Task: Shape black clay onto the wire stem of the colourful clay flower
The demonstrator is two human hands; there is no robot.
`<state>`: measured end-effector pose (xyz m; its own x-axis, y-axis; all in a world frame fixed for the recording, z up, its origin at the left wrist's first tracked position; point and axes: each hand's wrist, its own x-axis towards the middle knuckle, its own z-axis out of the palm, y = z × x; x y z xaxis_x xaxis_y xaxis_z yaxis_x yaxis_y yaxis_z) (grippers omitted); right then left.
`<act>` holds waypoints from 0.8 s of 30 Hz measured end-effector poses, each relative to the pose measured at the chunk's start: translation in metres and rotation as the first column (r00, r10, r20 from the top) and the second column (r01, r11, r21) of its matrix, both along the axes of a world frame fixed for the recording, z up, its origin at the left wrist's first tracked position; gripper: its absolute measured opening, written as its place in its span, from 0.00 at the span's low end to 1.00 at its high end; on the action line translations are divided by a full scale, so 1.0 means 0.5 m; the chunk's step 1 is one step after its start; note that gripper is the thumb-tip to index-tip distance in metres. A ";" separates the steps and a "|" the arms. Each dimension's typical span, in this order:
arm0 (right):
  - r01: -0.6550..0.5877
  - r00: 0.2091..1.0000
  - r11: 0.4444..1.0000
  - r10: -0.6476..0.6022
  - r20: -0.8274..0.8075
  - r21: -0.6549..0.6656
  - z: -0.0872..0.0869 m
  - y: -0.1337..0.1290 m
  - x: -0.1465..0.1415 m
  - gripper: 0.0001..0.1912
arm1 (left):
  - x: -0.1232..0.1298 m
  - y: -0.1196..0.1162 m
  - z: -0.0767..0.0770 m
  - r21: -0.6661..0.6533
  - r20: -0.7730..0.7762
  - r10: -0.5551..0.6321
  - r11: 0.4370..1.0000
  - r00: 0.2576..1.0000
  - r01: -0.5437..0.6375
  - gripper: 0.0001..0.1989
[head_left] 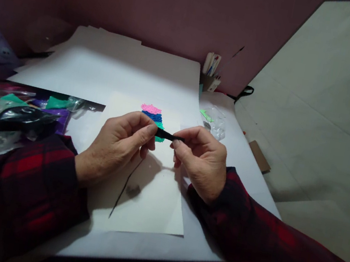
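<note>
My left hand (121,144) pinches one end of a black strip of clay-like material (165,134) between thumb and fingers. The strip's other end is pinched in my right hand (202,158), so it spans the short gap between them. Both hands are above a cream sheet of paper (161,210). Partly behind my left fingers, the sheet bears textured bands of pink (151,109), blue (152,118) and green. A thin black strand (122,192) runs below my left hand; a grey smudge or shadow is beside it.
Clear plastic bags (28,118) with green, black and purple material lie at the left. Large white sheets (115,66) cover the back of the table. A pen holder (208,81) stands at the back right, with a crumpled clear bag (219,123) nearer. A wall rises behind.
</note>
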<state>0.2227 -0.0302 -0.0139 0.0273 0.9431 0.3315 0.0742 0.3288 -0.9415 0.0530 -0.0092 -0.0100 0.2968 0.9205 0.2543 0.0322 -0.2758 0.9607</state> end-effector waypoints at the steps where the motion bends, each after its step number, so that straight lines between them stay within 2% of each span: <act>1: 0.009 1.000 1.000 -0.009 0.001 -0.008 0.000 0.001 0.000 0.03 | 0.000 0.001 0.000 -0.001 0.002 0.008 1.000 1.000 -0.008 0.11; 7: -0.045 0.999 0.997 0.044 -0.013 -0.070 -0.009 0.011 0.003 0.04 | 0.001 0.000 -0.002 -0.036 0.009 -0.010 0.999 1.000 0.010 0.07; 11: -0.103 0.995 0.992 0.102 -0.012 -0.068 -0.012 0.011 0.004 0.04 | 0.004 -0.001 -0.004 -0.007 0.008 -0.050 0.999 0.999 0.050 0.04; 15: -0.152 0.988 0.985 0.153 0.000 -0.083 -0.012 0.005 0.003 0.03 | 0.005 0.001 -0.005 -0.016 0.031 -0.069 0.997 0.997 0.069 0.08; 19: -0.186 0.982 0.980 0.186 -0.008 -0.076 -0.013 0.001 0.003 0.03 | 0.003 0.003 -0.006 -0.038 -0.036 -0.129 0.991 0.991 0.127 0.08; 24: -0.198 0.980 0.978 0.198 -0.011 -0.062 -0.015 0.001 0.004 0.03 | -0.002 0.001 -0.006 -0.023 -0.083 -0.131 0.991 0.988 0.130 0.08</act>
<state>0.2249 -0.0298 -0.0216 -0.1604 0.9487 0.2723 0.0088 0.2773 -0.9608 0.0520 -0.0085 -0.0132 0.4345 0.8764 0.2077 0.0783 -0.2665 0.9607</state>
